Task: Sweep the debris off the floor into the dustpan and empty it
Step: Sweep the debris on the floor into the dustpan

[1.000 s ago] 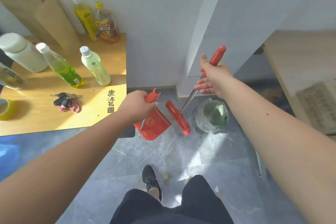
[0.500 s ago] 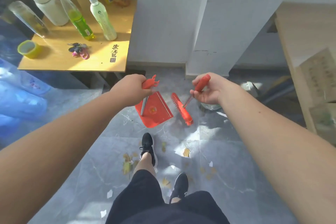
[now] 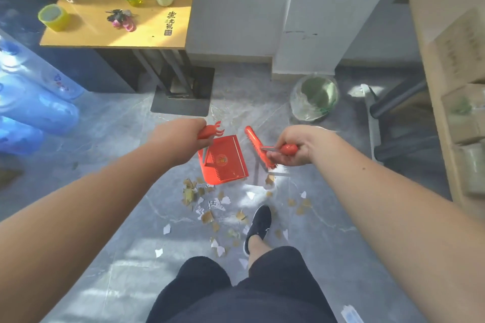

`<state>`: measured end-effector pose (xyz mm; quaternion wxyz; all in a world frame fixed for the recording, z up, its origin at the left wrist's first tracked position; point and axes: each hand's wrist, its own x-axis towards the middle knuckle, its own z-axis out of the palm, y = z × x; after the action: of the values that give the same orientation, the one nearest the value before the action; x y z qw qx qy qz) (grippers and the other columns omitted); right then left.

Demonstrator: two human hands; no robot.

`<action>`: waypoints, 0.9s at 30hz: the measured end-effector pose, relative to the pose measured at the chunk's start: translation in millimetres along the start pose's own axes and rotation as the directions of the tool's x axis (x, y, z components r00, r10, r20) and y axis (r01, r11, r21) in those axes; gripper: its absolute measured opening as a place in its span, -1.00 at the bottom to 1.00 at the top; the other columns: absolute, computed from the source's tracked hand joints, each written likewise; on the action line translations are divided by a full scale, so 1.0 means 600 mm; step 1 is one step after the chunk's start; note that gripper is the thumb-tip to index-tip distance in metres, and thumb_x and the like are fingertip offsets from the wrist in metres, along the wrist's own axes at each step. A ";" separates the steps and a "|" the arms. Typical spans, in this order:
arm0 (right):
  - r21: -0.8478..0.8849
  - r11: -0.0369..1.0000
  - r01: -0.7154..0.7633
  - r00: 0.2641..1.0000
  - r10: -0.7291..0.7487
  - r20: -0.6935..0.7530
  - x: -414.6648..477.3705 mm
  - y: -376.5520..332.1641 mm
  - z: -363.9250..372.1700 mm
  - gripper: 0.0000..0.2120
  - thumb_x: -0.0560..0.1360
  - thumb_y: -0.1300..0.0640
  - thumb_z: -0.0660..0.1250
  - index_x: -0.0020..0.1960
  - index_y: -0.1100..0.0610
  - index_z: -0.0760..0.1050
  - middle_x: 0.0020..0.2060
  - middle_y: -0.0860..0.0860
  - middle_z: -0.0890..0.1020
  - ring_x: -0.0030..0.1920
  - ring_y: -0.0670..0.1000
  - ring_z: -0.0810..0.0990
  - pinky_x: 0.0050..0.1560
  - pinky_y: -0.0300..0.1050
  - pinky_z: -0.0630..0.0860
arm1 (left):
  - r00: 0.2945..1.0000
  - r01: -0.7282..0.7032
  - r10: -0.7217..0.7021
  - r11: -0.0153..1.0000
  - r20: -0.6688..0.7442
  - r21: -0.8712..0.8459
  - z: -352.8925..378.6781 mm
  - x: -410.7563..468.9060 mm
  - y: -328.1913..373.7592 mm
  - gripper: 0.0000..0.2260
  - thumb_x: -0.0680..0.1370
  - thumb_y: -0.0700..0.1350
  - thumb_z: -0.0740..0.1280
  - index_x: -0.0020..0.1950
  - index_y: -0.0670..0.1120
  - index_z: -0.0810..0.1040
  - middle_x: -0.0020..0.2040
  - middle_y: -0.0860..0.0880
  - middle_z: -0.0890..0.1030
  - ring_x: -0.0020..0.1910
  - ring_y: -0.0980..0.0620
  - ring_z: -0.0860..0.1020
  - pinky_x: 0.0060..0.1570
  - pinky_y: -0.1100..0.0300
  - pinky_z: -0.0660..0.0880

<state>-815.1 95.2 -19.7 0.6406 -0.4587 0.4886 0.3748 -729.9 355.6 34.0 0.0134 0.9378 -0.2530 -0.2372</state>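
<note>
My left hand (image 3: 181,136) grips the red handle of a long-handled red dustpan (image 3: 224,161), whose pan hangs low over the grey floor. My right hand (image 3: 294,145) is closed around the red handle of a red broom; its brush head (image 3: 258,145) sits just right of the pan. Torn scraps of white and brown paper debris (image 3: 212,206) lie scattered on the floor right below the pan and around my black shoe (image 3: 258,225). A round bin lined with a clear bag (image 3: 315,97) stands by the wall, up and to the right of the broom.
A wooden table (image 3: 105,34) with several bottles, a tape roll (image 3: 52,17) and keys is at the upper left, on a dark metal foot (image 3: 181,99). Blue water jugs (image 3: 34,107) lie at the left. A white pillar (image 3: 315,21) and wooden shelving with boxes (image 3: 459,86) stand at the right.
The view has tilted down and back, so the debris on the floor now shows. Both hands have dropped lower with the dustpan and broom, and the pan sits just above the scraps.
</note>
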 end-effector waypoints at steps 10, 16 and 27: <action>0.073 0.993 0.090 0.964 -0.068 -0.259 -0.011 0.296 0.057 -0.87 0.54 0.41 0.10 -0.07 0.27 0.39 -0.30 0.17 0.49 -0.52 -0.07 0.33 -0.64 -0.36 0.31 | 0.981 -0.140 0.142 0.990 -0.131 0.020 0.149 -0.204 -0.041 -0.63 0.66 0.21 0.17 0.37 0.04 0.41 -0.09 -0.04 0.63 -0.16 -0.16 0.59 -0.28 0.09 0.42; 0.191 0.965 0.181 0.918 -0.096 -0.384 -0.026 0.434 0.076 -0.79 0.51 0.44 0.06 -0.03 0.24 0.42 -0.39 0.10 0.40 -0.68 -0.09 0.22 -0.59 -0.38 0.27 | 0.943 -0.272 0.264 0.962 -0.203 -0.015 0.216 -0.280 -0.034 -0.68 0.63 0.20 0.24 0.28 0.07 0.53 -0.09 -0.03 0.69 -0.15 -0.17 0.64 -0.28 0.12 0.44; 0.345 0.917 0.201 0.866 -0.002 -0.500 0.004 0.545 -0.079 -0.71 0.55 0.41 0.02 0.11 0.17 0.42 -0.32 0.12 0.41 -0.65 -0.09 0.29 -0.61 -0.36 0.30 | 0.893 -0.423 0.425 0.905 -0.144 0.045 0.276 -0.267 0.108 -0.74 0.59 0.19 0.28 0.19 0.12 0.58 -0.16 0.04 0.66 -0.22 -0.05 0.62 -0.33 0.16 0.46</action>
<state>-1131.3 147.5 -99.0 0.5924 -0.4288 0.6736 0.1076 -956.5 391.8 -33.3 0.0782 0.8753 -0.4511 -0.1555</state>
